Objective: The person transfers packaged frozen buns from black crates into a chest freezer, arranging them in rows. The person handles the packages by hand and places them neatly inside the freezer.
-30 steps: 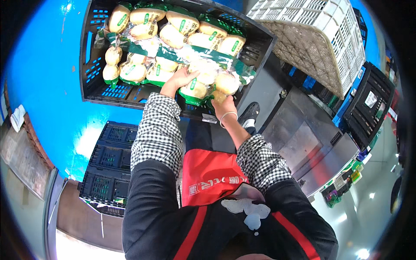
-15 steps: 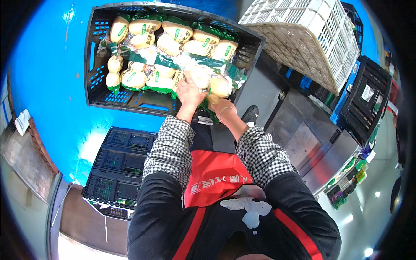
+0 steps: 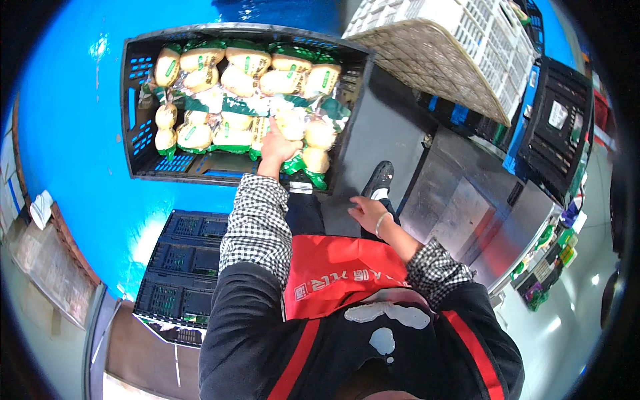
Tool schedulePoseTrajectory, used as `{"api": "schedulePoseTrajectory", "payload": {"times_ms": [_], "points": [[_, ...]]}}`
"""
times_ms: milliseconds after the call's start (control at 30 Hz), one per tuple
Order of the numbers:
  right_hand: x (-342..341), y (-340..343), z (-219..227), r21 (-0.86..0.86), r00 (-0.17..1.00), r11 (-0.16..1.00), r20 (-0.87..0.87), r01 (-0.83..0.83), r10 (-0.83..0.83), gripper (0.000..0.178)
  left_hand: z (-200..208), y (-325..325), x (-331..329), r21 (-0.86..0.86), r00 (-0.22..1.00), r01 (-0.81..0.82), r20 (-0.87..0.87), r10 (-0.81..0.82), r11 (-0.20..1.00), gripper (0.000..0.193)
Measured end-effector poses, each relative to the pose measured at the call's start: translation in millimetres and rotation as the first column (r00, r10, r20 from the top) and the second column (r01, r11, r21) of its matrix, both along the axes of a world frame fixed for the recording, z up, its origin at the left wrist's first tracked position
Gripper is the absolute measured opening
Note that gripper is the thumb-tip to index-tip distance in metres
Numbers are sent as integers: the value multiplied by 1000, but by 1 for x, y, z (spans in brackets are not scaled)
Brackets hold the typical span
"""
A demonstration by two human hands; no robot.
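In the black plastic crate (image 3: 140, 153) lie two rows of bagged pale tan vegetables (image 3: 241, 81), rounded and two-lobed, in clear film with green ends. My left hand (image 3: 277, 145) rests on the near row toward its right end, index finger stretched out and thumb apart. The right-end bag of pale tan vegetables (image 3: 316, 159) lies just beside it, its green end against the crate's near wall. My right hand (image 3: 369, 215) is in the air to the right of the crate, fingers loosely apart and holding nothing.
A white slatted crate (image 3: 467, 47) stands tilted at the upper right, with a black folded crate (image 3: 557, 127) beyond it. Below it is a metal surface (image 3: 460, 193). Stacked dark crates (image 3: 180, 267) stand at the left. My shoe (image 3: 380, 179) is on the grey floor.
My right hand has let go of the right-end bag and drawn back toward me, out of the crate. My left hand stays on the near row. The view has shifted slightly.
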State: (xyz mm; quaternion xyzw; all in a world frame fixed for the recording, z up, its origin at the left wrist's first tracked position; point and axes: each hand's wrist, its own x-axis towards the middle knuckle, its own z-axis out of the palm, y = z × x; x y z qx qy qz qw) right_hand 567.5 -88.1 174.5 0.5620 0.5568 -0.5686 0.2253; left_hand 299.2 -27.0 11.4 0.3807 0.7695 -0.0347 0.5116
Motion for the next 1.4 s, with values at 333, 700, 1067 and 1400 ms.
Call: {"api": "schedulePoseTrajectory", "payload": {"times_ms": [333,700,1067,1400], "points": [[196,-66,121,149,935,937,119,317,-335,33,37,-33,16,586,954,180,-300,6,790,88],[485,-137,256,698,164,-304,-518,649,-840,20,334,42,351,823,845,520,-457,-279,228,83],[810,-246,136,481,-440,-781,-647,399,-623,60,471,35,873,857,304,376,-473,-827,-352,84],[763,-141,272,884,-316,-304,-192,356,-929,100,457,6,1037,481,275,876,-555,-785,-34,125]]}}
